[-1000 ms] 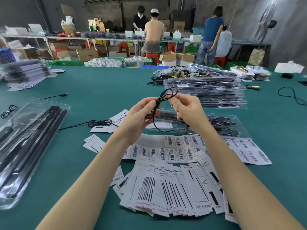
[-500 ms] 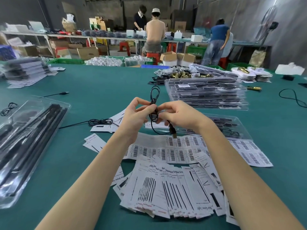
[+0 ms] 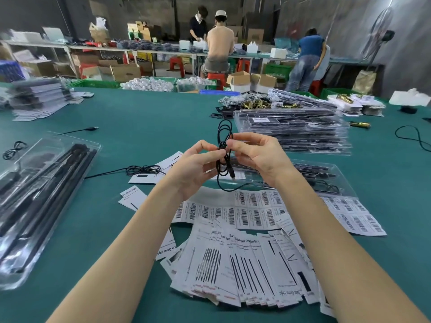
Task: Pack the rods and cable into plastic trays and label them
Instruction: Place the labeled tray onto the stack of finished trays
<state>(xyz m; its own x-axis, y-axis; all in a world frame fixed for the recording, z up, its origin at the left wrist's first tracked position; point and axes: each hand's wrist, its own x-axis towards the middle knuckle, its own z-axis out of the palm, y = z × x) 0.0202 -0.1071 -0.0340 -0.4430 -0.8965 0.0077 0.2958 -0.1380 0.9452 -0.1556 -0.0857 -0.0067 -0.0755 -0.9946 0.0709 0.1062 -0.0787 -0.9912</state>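
We stand at a wide teal-covered bench (image 3: pixel 144 117). Behind it runs a long white metal-framed worktable (image 3: pixel 98 48) with brown cardboard boxes (image 3: pixel 123 72) beneath and red plastic stools (image 3: pixel 177 65) beside it. Three people work there. Dark grey concrete walls (image 3: pixel 263 12) close the room, and a standing fan (image 3: pixel 379 26) stands at right.

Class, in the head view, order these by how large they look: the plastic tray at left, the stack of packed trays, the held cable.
1. plastic tray, though nearness inflates it
2. stack of packed trays
3. held cable
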